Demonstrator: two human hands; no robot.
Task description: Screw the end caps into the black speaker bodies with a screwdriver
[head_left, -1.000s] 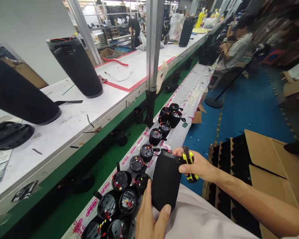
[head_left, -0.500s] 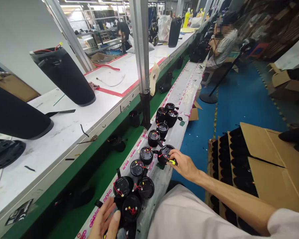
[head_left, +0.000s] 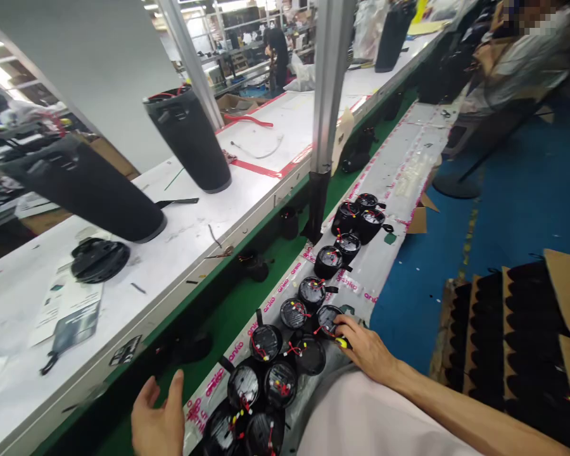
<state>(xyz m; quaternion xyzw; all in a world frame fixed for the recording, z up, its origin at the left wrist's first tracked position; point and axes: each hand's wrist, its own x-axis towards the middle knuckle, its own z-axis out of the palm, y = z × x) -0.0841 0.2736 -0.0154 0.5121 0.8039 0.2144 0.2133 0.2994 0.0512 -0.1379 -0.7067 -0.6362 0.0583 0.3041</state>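
My right hand [head_left: 369,349] is closed on the rim of a black cylindrical speaker housing [head_left: 329,318], thumb and fingers at its open top. A small yellow piece [head_left: 342,342], perhaps a tool handle, shows under those fingers; the rest of it is hidden. My left hand [head_left: 159,415] is open and empty, over the green strip beside the narrow bench [head_left: 411,152]. Close to the held housing are a dark housing with red wires [head_left: 310,354] and another housing [head_left: 293,313]. Several more, with red wires and small connectors in their tops, fill the near end.
On the white workbench [head_left: 180,234] lean two tall black cylinders [head_left: 190,139], with a round black part [head_left: 99,259] nearby. A metal post [head_left: 330,95] rises between the benches. Cartons of black cylinders [head_left: 489,329] stand at the right. A person [head_left: 522,69] sits farther along.
The view has swung left. My left hand has moved away from the near housings, out to the left. My right hand has brought its housing nearer to the cluster.
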